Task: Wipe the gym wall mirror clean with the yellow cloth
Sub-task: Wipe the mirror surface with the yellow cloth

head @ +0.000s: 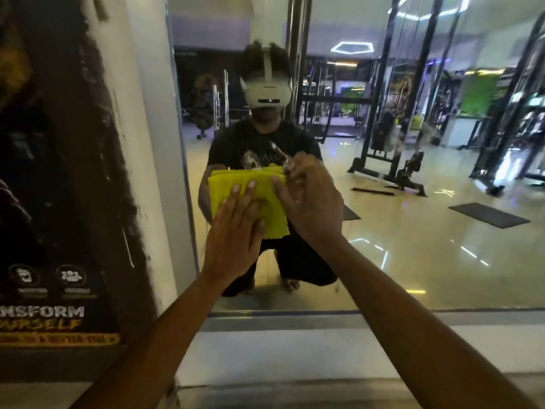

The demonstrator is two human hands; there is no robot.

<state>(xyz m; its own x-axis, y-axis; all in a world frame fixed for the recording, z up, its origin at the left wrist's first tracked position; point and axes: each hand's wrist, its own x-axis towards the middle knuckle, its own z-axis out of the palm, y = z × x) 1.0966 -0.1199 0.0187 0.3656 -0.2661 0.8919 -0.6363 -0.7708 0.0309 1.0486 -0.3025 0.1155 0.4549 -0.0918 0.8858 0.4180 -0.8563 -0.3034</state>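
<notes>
Where the wall begins at my far left, a dark poster point(59, 172) covers it, with white and yellow lettering near its bottom edge, and a pale strip of wall point(153, 143) runs between it and the mirror. Next comes the mirror point(413, 231) itself, its left edge standing just beside that strip. My left hand point(236, 234) lies flat, fingers straight and together, pressing the yellow cloth point(250, 199) against the glass low in the mirror's left part. The cloth is folded (a doubled edge shows along its top) and my palm covers its lower left portion. My right hand point(306, 199) is at the cloth's upper right corner, thumb on the fabric and fingers curled round the edge, pinching it. Both forearms reach up from the bottom of the view. Further right the glass reflects a shiny floor, a dark mat point(488, 215) and black cable machines point(392, 113) under hexagonal ceiling lights. Below the mirror runs a pale ledge point(295, 349).
</notes>
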